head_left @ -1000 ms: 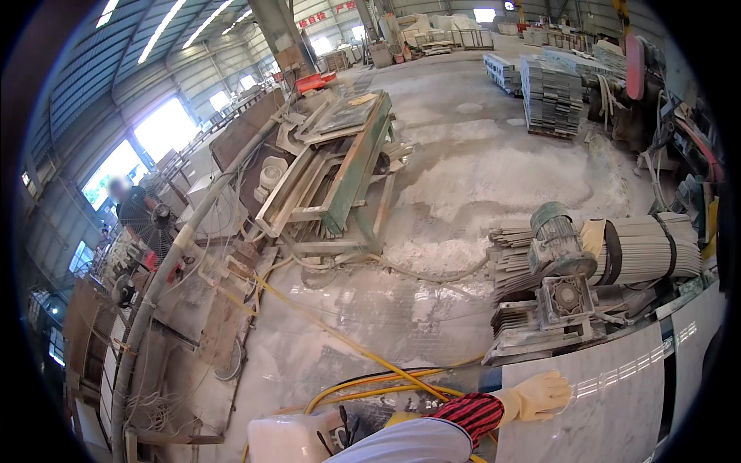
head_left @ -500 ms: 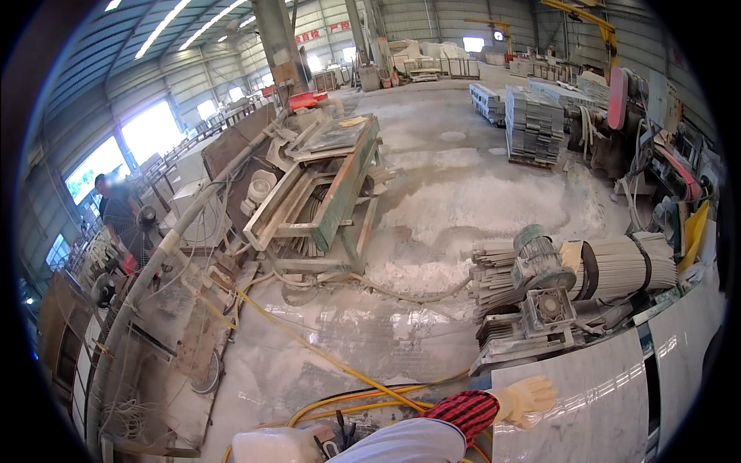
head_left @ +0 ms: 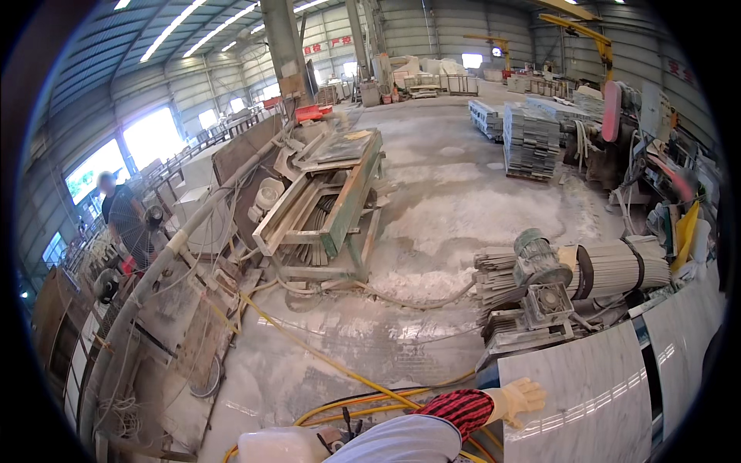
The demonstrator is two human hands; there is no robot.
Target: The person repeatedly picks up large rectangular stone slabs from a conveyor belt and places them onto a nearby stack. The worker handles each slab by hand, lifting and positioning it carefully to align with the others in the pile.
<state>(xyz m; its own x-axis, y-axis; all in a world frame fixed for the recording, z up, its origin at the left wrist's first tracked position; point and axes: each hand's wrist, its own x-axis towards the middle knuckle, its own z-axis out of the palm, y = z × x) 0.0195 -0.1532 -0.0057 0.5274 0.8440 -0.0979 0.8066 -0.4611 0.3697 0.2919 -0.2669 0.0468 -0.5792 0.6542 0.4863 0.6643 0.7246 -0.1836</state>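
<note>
My left hand (head_left: 517, 399) wears a pale yellow rubber glove and stretches to the right, its fingers extended and the thumb on the near side. It lies flat over the near left part of a polished white marble slab (head_left: 583, 393) with grey veins; whether it presses on the surface I cannot tell. Nothing shows in the fingers. A red-and-black checked cuff (head_left: 459, 410) covers the wrist, below a grey-blue sleeve (head_left: 405, 444). My right hand is out of the picture. Left of the sleeve is a white plastic-looking container (head_left: 282, 446), partly cut off by the lower edge.
Yellow hoses (head_left: 340, 366) cross the dusty, wet floor. Behind the slab lie a motor (head_left: 540, 258) and a strapped bundle of pale strips (head_left: 614, 270). A second slab (head_left: 687, 332) stands right. Further off are a green-framed machine table (head_left: 332, 201), stacked stone (head_left: 532, 139) and a person (head_left: 123, 220).
The view has shifted slightly. My left hand stays over the marble slab with fingers extended, a little further left in the picture. The person at far left has shifted posture.
</note>
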